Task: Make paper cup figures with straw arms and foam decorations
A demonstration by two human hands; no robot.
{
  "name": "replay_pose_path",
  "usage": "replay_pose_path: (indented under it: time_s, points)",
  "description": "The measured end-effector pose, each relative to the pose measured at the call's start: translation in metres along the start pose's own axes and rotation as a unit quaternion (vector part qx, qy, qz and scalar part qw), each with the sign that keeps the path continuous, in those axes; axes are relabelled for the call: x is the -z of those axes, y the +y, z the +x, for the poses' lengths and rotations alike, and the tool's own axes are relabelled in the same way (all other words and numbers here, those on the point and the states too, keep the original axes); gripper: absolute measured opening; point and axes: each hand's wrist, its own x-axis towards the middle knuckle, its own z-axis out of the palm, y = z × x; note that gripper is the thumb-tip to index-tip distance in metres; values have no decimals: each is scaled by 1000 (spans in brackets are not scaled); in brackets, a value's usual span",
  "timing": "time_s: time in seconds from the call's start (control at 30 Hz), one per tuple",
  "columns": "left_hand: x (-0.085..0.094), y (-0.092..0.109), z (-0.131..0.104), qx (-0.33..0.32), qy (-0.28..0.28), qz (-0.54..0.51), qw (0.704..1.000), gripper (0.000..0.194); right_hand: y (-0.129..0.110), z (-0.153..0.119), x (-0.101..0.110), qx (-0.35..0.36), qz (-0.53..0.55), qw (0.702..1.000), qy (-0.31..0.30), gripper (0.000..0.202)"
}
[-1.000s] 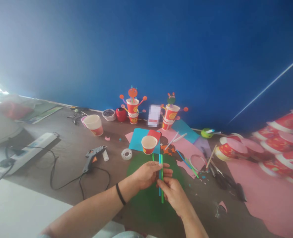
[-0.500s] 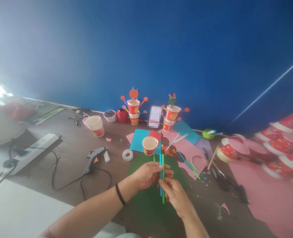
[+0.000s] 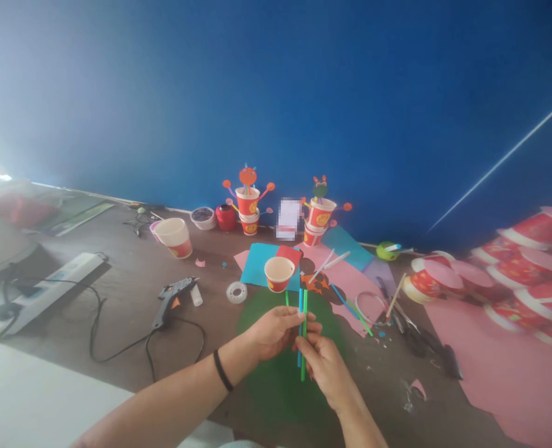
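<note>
Both hands hold a blue straw (image 3: 299, 359) and a green straw (image 3: 305, 302) upright, side by side. My left hand (image 3: 272, 334) pinches them at mid-length between thumb and fingers. Lower down, my right hand (image 3: 325, 367) has its fingertips closed on the same pair. Another short green straw (image 3: 287, 298) shows above my left hand; its lower part is hidden. Just beyond stands a paper cup (image 3: 278, 274) with a red and yellow outside. Under the hands lies dark green paper (image 3: 276, 398).
A glue gun (image 3: 166, 305) with a black cord and a tape roll (image 3: 236, 292) lie left. Two cup figures (image 3: 247, 202) stand by the blue wall. Scissors (image 3: 411, 330) and pink paper (image 3: 500, 367) lie right, near stacked red cups (image 3: 523, 267). A power strip (image 3: 61, 289) is far left.
The view has shifted slightly, so the table's things appear a little further left. Both hands keep their hold on the straws, with hardly any movement.
</note>
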Motion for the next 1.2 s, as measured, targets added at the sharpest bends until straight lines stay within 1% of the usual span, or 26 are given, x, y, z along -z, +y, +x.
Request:
replay_pose_path:
  time_s: [0.2,0.33,0.43,0.5,0.53,0.57,0.6,0.63,0.67,0.7,0.73,0.83,0.97,1.07,1.2]
  points:
    - [0,-1,1,-4,30,34,999,28,2,1,-1,-5,-18,1000,-6,42]
    - [0,-1,1,-16,21,18,999,28,-1,0,0,-2,-29,1000,-11,42]
    - [1,2,0,-22,35,-4,999,26,-8,-1,10,11,-47,999,-18,44]
    - [2,6,-2,-22,56,-5,998,25,-11,0,25,24,-104,994,12,44]
    - [4,8,-2,-18,66,0,998,25,-13,2,35,29,-153,987,48,41]
    - [5,9,-3,-9,76,7,997,25,-13,4,46,27,-216,971,94,35]
    - [6,10,-4,1,84,14,996,25,-13,7,57,13,-293,947,135,31]
    - [7,10,-4,9,91,21,996,25,-13,11,67,-13,-369,914,167,28]
    - [8,10,-5,15,95,27,995,25,-12,15,77,-46,-434,881,184,29]
    - [8,9,-5,21,96,33,995,25,-12,19,85,-67,-466,861,195,31]
    - [9,7,-5,26,96,39,994,25,-11,23,93,-81,-486,847,198,32]
    - [8,3,-6,39,98,54,993,27,-9,35,105,-96,-506,836,190,31]
    - [8,1,-6,41,97,74,992,31,-8,49,111,-109,-522,827,180,30]
    - [9,1,-6,38,94,79,992,33,-7,56,114,-120,-527,823,173,36]
    - [9,0,-5,32,98,76,992,33,-10,63,117,-129,-525,826,164,48]
